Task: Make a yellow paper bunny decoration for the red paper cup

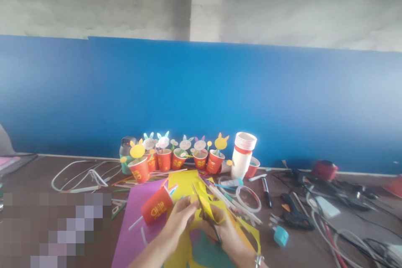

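My right hand [226,231] is closed around a pair of dark-handled scissors [216,233], whose blades point up and away from me against yellow paper [206,202]. With its fingers pinched, my left hand [179,217] holds the edge of that yellow paper beside the blades. Part of the paper curls over my right fingers. A red paper cup [157,206] lies on its side left of my left hand, with white sticks near it. Under both hands are a purple sheet [130,226], more yellow paper [184,180] and a green sheet [207,251].
Several red cups [164,160] with paper animal faces stand along the blue partition [201,100]. A white cup stack [241,159] rises right of them. Farther right lie clear tubing [248,199], a marker [266,192], a black glue gun [297,217] and tangled cables. White cable [67,176] lies left.
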`<state>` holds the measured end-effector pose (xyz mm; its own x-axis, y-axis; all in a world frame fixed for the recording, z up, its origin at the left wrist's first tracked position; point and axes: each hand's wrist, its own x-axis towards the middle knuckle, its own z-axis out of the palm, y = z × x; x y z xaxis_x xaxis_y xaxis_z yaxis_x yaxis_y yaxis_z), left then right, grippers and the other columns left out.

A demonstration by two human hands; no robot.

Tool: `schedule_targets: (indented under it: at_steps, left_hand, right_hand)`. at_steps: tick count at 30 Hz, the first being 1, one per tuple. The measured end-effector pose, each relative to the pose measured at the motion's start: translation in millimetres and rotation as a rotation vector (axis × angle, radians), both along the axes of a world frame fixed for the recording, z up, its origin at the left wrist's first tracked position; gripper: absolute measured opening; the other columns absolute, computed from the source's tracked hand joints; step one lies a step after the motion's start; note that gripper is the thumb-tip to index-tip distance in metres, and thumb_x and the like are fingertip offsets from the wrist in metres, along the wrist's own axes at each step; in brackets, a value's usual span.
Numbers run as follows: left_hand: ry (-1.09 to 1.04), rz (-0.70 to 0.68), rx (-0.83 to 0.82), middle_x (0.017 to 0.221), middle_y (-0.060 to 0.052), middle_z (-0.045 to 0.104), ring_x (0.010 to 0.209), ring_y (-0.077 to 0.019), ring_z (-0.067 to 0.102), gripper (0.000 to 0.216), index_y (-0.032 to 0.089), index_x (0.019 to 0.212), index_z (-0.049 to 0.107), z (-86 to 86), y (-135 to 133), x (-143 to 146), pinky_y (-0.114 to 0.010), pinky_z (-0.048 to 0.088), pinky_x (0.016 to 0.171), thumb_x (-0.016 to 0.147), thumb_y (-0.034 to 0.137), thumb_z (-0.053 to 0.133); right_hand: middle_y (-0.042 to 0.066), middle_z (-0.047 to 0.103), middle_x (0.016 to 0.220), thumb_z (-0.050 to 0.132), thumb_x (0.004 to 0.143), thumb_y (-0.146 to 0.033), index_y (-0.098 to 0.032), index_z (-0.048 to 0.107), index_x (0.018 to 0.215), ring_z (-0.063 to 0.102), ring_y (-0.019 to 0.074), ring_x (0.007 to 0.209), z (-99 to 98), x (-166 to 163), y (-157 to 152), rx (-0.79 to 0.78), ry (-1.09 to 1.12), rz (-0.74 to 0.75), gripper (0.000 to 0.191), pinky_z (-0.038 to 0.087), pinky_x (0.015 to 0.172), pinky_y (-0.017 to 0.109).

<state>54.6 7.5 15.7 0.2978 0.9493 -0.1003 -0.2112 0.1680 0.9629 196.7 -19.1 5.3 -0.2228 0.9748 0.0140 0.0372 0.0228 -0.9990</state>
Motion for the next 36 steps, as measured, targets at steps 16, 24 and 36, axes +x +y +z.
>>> schedule_targets:
  at_steps: [16, 24, 36]
  left_hand:
    - [0.019, -0.010, -0.062, 0.060, 0.009, 0.034, 0.059, -0.0104, 0.032, 0.037, 0.022, 0.066, 0.042, -0.8, 2.0, -6.5, -0.022, 0.035, 0.068, 0.070, 0.048, 0.067]
    - [-0.022, -0.112, 0.028, 0.058, 0.009, 0.028, 0.054, -0.0089, 0.024, 0.039, 0.021, 0.063, 0.039, -6.2, 9.6, -13.3, -0.020, 0.027, 0.056, 0.075, 0.048, 0.065]
    - [-0.042, -0.103, 0.028, 0.057, 0.007, 0.031, 0.053, -0.0087, 0.026, 0.033, 0.020, 0.062, 0.042, -5.1, 11.7, -16.8, -0.021, 0.025, 0.052, 0.069, 0.040, 0.067]
  right_hand:
    - [-0.013, 0.035, 0.047, 0.075, 0.065, -0.043, -0.024, 0.046, 0.081, 0.024, 0.0058, 0.040, 0.3, 0.9, -1.1, -0.042, 0.057, -0.016, 0.038, 0.020, 0.040, 0.021]
    - [-0.012, 0.036, 0.046, 0.075, 0.066, -0.045, -0.022, 0.047, 0.070, 0.027, 0.0058, 0.040, 2.8, 3.4, -2.0, -0.036, -0.001, 0.009, 0.036, 0.021, 0.040, 0.021]
    - [-0.011, 0.039, 0.050, 0.072, 0.069, -0.039, -0.020, 0.048, 0.072, 0.029, 0.0049, 0.041, 5.8, 4.6, -2.0, -0.022, -0.020, 0.063, 0.031, 0.023, 0.040, 0.020]
